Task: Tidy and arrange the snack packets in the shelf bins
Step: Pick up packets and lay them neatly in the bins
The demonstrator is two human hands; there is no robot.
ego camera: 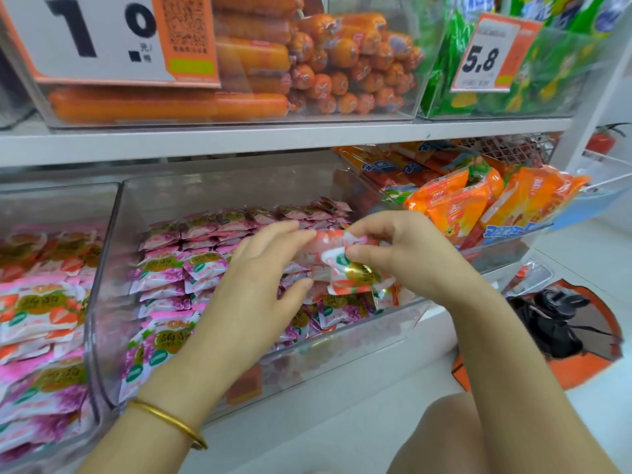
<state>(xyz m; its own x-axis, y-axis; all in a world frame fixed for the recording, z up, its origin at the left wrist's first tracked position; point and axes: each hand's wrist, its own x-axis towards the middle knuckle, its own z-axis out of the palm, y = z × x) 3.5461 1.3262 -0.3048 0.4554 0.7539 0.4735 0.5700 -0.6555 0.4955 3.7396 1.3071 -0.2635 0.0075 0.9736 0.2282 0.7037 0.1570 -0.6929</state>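
Clear bin (212,193) of pink packets (164,265) (in rows)

The packet (349,268) you hold is white and salmon-red with a gold oval and a small green patch. The purple packets (171,268) under it are white with pink-purple blotches, gold ovals and green patches, and the red packets (37,309) to your left pair white and pink with red-orange fruit shapes and the same gold oval. Above you the sausages (342,56) are orange, the card (85,35) before them is white with black digits and an orange edge, the green packets (547,63) carry yellow marks, the orange packets (455,203) on your right show blue lettering low down, and your bangle (171,422) is gold.
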